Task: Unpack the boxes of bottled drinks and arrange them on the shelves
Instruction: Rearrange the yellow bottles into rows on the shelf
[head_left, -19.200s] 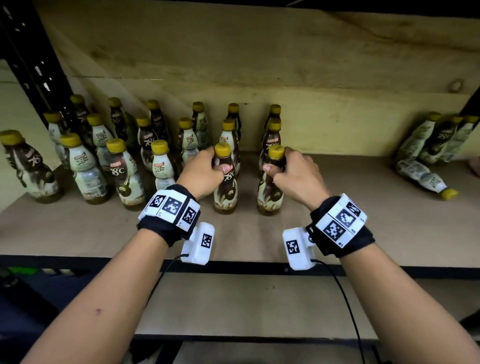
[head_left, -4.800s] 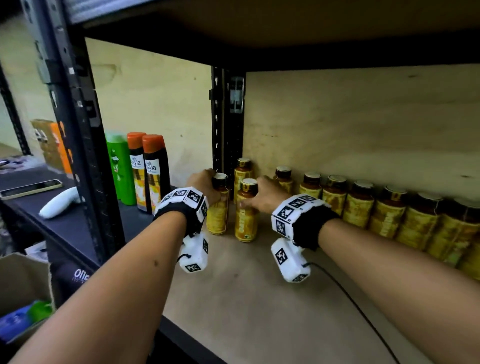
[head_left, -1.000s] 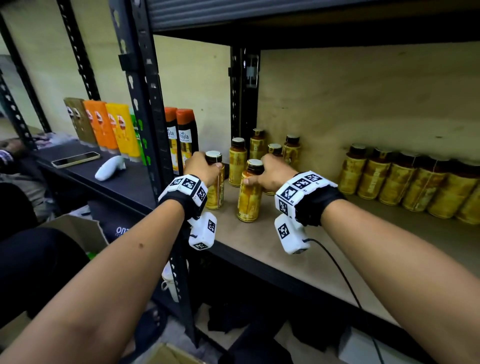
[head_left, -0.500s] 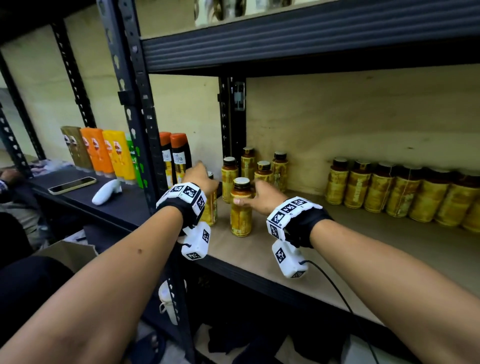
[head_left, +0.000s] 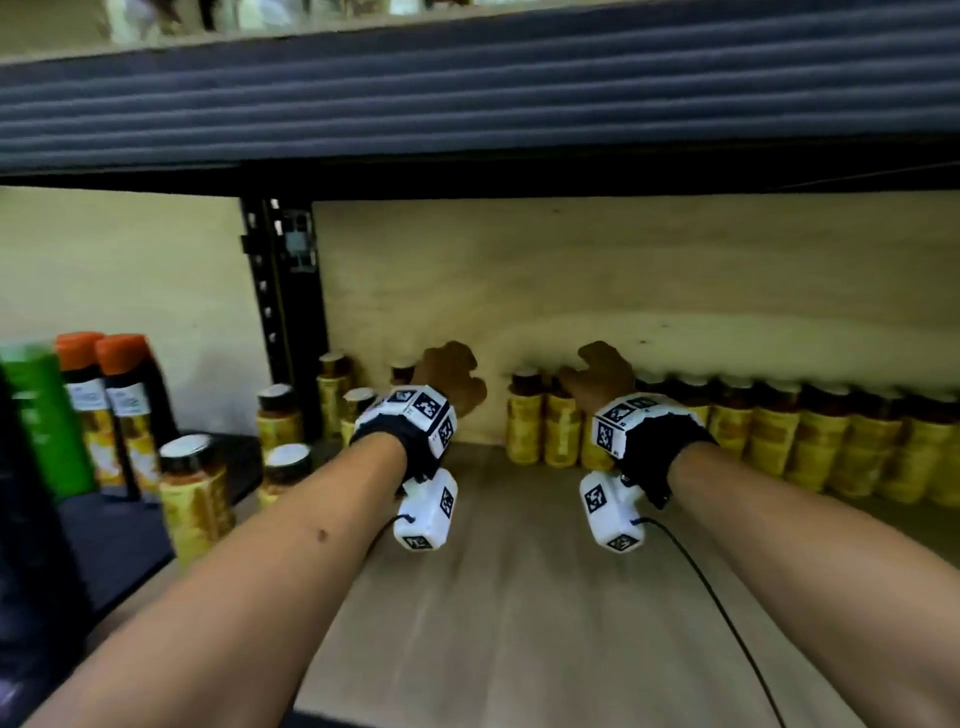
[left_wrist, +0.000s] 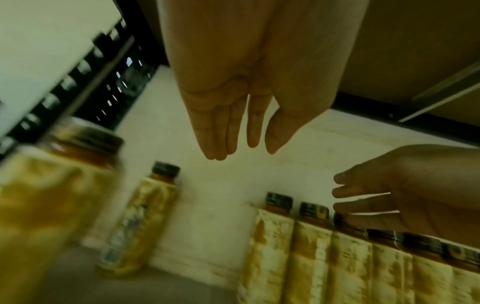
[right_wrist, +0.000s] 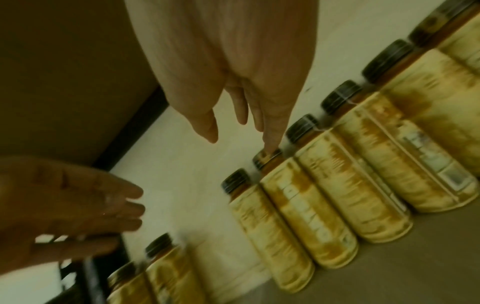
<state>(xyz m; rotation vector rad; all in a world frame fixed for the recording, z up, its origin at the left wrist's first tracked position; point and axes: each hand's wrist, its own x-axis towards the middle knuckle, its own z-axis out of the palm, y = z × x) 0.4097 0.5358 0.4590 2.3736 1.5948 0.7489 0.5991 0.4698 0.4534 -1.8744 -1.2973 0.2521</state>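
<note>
Yellow-labelled drink bottles with dark caps stand in a row (head_left: 769, 436) along the plywood back wall of the wooden shelf (head_left: 519, 597). A looser cluster of the same bottles (head_left: 280, 415) stands at the shelf's left end. My left hand (head_left: 452, 379) hovers with straight fingers (left_wrist: 221, 139) over the gap between cluster and row, holding nothing. My right hand (head_left: 592, 374) is open above the row's left end; one fingertip (right_wrist: 269, 147) touches the cap of the second bottle (right_wrist: 267, 156). The nearest cluster bottle (left_wrist: 52, 195) looms blurred in the left wrist view.
A black shelf post (head_left: 285, 312) stands behind the cluster. Beyond it, on a dark shelf, are green (head_left: 41, 415) and orange-capped (head_left: 124, 395) bottles. The upper shelf's dark ribbed edge (head_left: 467, 104) hangs low overhead. Bare wood lies under both forearms.
Both hands have let go of the two front-left bottles and moved back and right to the rear row. The view has dropped closer under the upper shelf.
</note>
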